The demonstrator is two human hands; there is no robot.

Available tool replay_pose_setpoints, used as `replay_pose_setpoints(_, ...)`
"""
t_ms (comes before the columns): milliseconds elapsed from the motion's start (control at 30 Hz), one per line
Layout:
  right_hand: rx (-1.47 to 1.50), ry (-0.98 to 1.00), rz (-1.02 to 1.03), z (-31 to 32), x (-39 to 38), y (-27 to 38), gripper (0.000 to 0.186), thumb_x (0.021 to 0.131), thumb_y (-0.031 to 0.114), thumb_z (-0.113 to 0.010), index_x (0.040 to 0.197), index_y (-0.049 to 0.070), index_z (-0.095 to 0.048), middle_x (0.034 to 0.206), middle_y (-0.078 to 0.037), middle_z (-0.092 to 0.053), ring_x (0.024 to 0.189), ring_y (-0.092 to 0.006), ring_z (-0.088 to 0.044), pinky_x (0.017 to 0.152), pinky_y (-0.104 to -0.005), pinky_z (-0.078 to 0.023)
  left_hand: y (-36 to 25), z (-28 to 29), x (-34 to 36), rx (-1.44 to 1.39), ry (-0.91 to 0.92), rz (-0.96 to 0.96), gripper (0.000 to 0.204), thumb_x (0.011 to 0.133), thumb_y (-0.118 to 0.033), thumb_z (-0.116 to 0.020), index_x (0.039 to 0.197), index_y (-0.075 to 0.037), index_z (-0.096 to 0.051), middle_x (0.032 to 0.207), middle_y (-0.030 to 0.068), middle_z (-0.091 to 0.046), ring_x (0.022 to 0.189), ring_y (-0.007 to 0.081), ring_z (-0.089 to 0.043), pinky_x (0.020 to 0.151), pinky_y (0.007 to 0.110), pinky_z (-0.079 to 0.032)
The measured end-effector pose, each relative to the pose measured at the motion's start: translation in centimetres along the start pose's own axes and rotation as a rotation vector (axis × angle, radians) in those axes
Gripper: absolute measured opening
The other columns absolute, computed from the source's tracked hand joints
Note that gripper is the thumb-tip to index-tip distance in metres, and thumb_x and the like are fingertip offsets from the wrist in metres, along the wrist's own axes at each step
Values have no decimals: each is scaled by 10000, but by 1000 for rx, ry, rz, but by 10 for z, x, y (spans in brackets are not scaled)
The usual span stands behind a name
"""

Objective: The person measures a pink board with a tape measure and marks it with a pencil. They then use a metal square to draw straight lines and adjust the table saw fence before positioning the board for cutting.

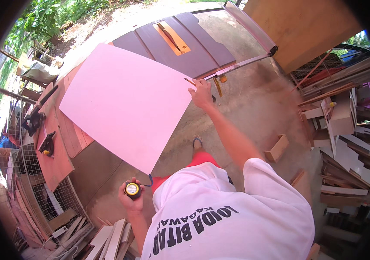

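Your left hand (129, 200) is curled firmly around a round-faced black-and-yellow tape measure (133, 189), with a looped blue cord (151, 180) just beside it. Your right hand (201, 93) pinches a slim yellowish pencil (189, 81) at the right corner of the large, flat, pale pink rectangular sheet (124, 104); whether those fingers also grip the sheet, you cannot tell from here. The sheet lies across the reddish wooden plank surface (72, 134) and over part of the dark grey table saw (139, 41), its near corner jutting past the edge toward your red shorts (203, 159).

That overhang looks like the main risk: leaning on the jutting corner or brushing it with your leg could tip or swing the sheet, and any mark made meanwhile would land off. The blue cord could also snag on that corner if you lift the tape measure carelessly. Farther out, the bare saw blade (169, 36) stands in its orange insert (180, 47); pushing the sheet that way could scrape its edge. To the left, a black hand tool (47, 145) rests on the planks, where a sliding sheet might knock it.
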State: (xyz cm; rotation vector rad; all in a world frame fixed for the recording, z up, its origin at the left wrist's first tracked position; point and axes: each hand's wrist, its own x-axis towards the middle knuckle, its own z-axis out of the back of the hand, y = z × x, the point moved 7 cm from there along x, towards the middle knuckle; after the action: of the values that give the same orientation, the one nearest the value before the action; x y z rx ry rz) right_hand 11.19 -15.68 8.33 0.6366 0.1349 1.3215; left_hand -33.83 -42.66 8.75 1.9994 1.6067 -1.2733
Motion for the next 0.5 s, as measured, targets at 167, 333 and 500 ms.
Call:
replay_pose_setpoints(167,98,229,64,-60,71,-79,484,856,219,-787,1299,50,-691,1111,-135,-702,1055,-309,-639,989,-463,-461,17,-50,9,-32,-56,-173,212,956,-241,-585,1048,-52,-611,1135,119,-661,994,266,-632,835,431,-520)
replay_pose_setpoints(333,480,219,-160,-55,60,-92,361,809,208,-823,1124,40,-770,1017,-161,-735,946,-306,-684,871,-406,-530,70,-100,-7,41,-199,-172,247,954,-259,-575,1064,-40,-600,1105,130,-638,1017,267,-615,845,429,-523)
replay_pose_setpoints(500,666,288,-340,-55,61,-110,332,809,224,-828,1083,44,-771,1009,-165,-734,915,-290,-689,823,-381,-531,128,-179,32,216,-115,-110,304,949,-256,-555,1149,-26,-561,1125,155,-634,1032,286,-629,866,439,-535)
